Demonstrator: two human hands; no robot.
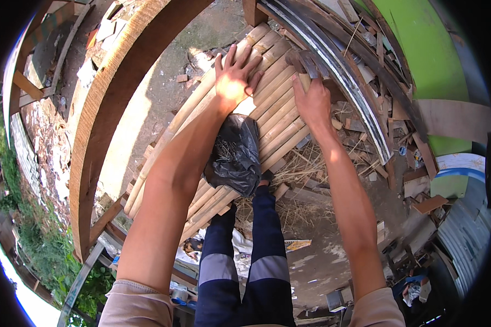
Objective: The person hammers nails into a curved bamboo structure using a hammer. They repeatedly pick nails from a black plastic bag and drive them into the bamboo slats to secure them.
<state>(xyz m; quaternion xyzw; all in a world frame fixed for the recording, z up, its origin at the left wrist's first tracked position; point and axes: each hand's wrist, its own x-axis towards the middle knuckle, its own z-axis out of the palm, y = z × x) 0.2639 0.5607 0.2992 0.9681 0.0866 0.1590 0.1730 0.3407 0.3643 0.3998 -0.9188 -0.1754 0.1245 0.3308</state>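
Bamboo poles [278, 101] lie side by side as a slatted panel in front of me. My left hand [237, 79] rests on the panel's far part, fingers spread flat over the poles. To its right, my right hand [313, 101] is closed round the short visible part of a hammer [305, 82]. The dark hammer head lies over the panel's right edge. Between my forearms, a black plastic bag [235, 177] sits on the poles with a heap of thin nails [232, 148] in it. A small pale piece [245, 106] shows beside my left wrist.
A thick wooden beam [93, 120] curves past on the left. Along the right runs a long black-and-white strip [333, 60] next to stacked boards. Wood scraps and straw [303, 163] litter the ground. Corrugated metal sheets [463, 240] stand at the lower right.
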